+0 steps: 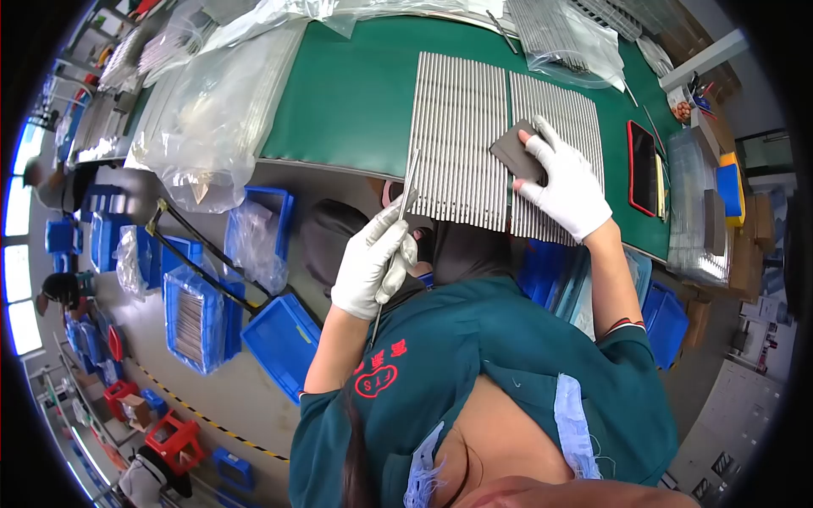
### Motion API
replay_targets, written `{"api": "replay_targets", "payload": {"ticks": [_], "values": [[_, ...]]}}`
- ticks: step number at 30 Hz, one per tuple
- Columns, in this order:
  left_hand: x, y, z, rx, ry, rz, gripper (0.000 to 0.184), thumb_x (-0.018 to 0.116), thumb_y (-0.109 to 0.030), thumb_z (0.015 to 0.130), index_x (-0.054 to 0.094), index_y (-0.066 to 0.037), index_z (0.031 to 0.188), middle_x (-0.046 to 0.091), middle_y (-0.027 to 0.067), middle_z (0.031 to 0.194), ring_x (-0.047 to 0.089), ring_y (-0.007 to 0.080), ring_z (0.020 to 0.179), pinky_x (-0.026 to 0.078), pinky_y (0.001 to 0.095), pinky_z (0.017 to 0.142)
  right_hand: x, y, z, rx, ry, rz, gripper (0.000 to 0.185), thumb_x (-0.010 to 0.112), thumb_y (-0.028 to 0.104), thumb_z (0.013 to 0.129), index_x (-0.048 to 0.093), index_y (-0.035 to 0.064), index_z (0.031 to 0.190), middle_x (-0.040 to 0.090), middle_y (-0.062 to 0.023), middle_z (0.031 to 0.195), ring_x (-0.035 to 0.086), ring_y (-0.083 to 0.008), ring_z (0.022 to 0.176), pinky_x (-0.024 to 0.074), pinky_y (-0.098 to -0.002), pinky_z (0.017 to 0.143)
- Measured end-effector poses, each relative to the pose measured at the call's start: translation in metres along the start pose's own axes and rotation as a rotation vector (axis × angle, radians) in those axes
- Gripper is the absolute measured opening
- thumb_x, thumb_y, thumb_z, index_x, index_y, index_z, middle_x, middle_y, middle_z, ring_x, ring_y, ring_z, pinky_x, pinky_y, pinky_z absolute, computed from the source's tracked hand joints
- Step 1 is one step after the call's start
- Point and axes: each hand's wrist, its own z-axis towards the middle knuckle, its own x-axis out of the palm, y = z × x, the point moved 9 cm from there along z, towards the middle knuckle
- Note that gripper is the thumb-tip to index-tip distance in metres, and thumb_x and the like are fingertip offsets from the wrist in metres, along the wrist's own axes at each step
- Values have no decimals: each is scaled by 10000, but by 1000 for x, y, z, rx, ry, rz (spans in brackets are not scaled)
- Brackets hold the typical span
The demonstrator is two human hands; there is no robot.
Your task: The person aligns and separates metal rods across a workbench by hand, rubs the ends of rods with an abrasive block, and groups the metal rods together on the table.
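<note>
My left hand (374, 264), in a white glove, is closed around a thin metal rod (411, 173) in front of the table edge. The rod stands nearly upright in view, its lower end near my shirt. My right hand (569, 182), in a white glove with bare thumb and fingertip, grips a dark grey flat pad (515, 154). The pad rests on or just over two side-by-side rows of metal rods, a left row (457, 127) and a right row (555, 106). I cannot tell whether it presses on them.
The rods lie on a green table (351, 93). Plastic-wrapped stacks (199, 135) are at the left, bagged rods (563, 38) at the back. A phone (642, 168) in a red case lies right. Blue crates (284, 339) stand on the floor. Other people (148, 483) are at far left.
</note>
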Motion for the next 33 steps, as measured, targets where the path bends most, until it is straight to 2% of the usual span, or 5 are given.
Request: {"api": "replay_targets", "payload": {"ticks": [5,12,25,29,33], "values": [[3,5,1,-4,-24,75,408,557,-121,1005,484,6,1386,635,107,721,380,69,312,244,214,294,-6,3,-14,13,24,-14,653,770,300,763,573,166,1371,527,-224,1377,552,-402,1166,458,-433,1008],[30,8,1,-23,-43,396,342,598,-170,989,604,7,1282,620,69,683,356,50,342,243,224,331,-29,119,-23,-591,-222,159,530,687,154,766,618,289,1274,589,-167,1279,610,-344,1112,430,-529,998],[25,-2,2,125,-135,294,225,606,-204,988,642,15,1024,612,45,658,421,52,427,307,227,409,-30,99,-20,-617,-232,151,617,763,173,751,582,360,1310,605,-167,1240,619,-374,1103,427,-575,1015],[33,4,2,4,-46,547,322,598,-159,988,606,14,1259,617,42,694,405,54,435,312,225,425,-31,112,-22,-602,-237,183,633,767,138,722,590,339,1295,608,-174,1234,615,-386,1099,432,-566,1013],[28,-3,3,23,23,124,362,554,-115,1003,548,0,1346,549,34,660,389,62,446,319,225,411,-40,100,-16,-601,-247,194,502,680,148,762,627,272,1246,601,-155,1231,613,-341,1105,441,-524,978]]}}
